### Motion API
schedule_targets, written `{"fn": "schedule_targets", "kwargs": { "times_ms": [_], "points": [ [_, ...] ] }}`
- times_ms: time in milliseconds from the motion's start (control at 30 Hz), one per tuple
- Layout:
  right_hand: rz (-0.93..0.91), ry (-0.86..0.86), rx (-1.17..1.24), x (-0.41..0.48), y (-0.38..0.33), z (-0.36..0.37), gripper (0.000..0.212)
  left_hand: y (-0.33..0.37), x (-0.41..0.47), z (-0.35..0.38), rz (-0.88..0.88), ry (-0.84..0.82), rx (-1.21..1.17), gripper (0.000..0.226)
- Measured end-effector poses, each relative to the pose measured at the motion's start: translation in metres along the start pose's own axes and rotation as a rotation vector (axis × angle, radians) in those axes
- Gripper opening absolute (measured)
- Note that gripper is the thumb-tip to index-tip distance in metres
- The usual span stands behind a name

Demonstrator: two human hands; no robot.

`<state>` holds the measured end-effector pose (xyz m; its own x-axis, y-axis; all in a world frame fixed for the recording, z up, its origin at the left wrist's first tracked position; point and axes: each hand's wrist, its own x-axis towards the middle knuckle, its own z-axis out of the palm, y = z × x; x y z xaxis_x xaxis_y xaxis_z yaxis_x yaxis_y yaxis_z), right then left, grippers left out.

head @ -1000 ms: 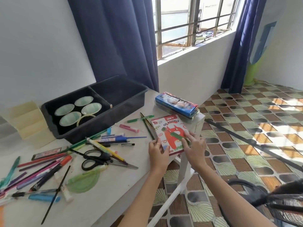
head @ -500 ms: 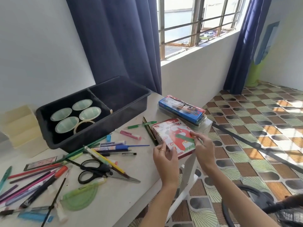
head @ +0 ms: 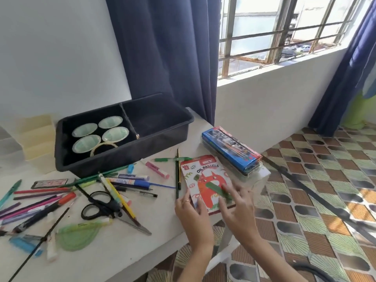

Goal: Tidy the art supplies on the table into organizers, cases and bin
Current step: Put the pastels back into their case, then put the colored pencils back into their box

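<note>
An oil pastels box [head: 205, 180] with a red cat on it lies flat at the table's near right corner. My left hand [head: 193, 216] grips its near left edge. My right hand [head: 238, 206] lies over the box's near right part with its fingers spread. A blue pencil case [head: 230, 151] sits just beyond the box. At the back stands a black two-part bin [head: 126, 161] holding several pale green bowls [head: 85, 130] and a tape ring [head: 102, 147] in its left part. A cream organizer [head: 36, 139] stands at the far left.
Loose pens and markers [head: 130, 180], black scissors [head: 97, 206], a green protractor [head: 77, 235], a pink marker [head: 157, 170], a green pen [head: 173, 159] and two pencils [head: 178, 174] litter the white table [head: 122, 251]. The table's edge runs just under my hands, with tiled floor beyond it.
Half a second ago both hands held the oil pastels box tilted up off the table. It now lies flat, and my right hand has spread over it.
</note>
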<state>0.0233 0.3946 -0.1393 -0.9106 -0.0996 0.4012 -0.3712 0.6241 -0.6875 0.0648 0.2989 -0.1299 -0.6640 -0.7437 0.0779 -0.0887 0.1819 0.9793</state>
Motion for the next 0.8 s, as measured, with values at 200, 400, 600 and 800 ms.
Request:
{"fn": "schedule_targets", "kwargs": {
  "times_ms": [200, 400, 600, 800],
  "points": [
    [-0.365, -0.172, 0.043, 0.007, 0.036, -0.017, 0.042, 0.005, 0.013, 0.006, -0.066, 0.112, 0.019, 0.029],
    [-0.475, -0.143, -0.098, 0.030, 0.040, -0.008, 0.042, 0.013, 0.020, 0.014, -0.055, 0.111, 0.010, 0.028],
    [-0.472, -0.161, -0.126, 0.043, 0.039, -0.007, 0.055, 0.005, 0.017, 0.022, -0.023, 0.055, 0.018, 0.038],
    [-0.480, -0.171, -0.143, 0.052, 0.040, -0.006, 0.056, 0.001, 0.020, 0.022, 0.067, -0.030, 0.135, 0.045]
  ]
}}
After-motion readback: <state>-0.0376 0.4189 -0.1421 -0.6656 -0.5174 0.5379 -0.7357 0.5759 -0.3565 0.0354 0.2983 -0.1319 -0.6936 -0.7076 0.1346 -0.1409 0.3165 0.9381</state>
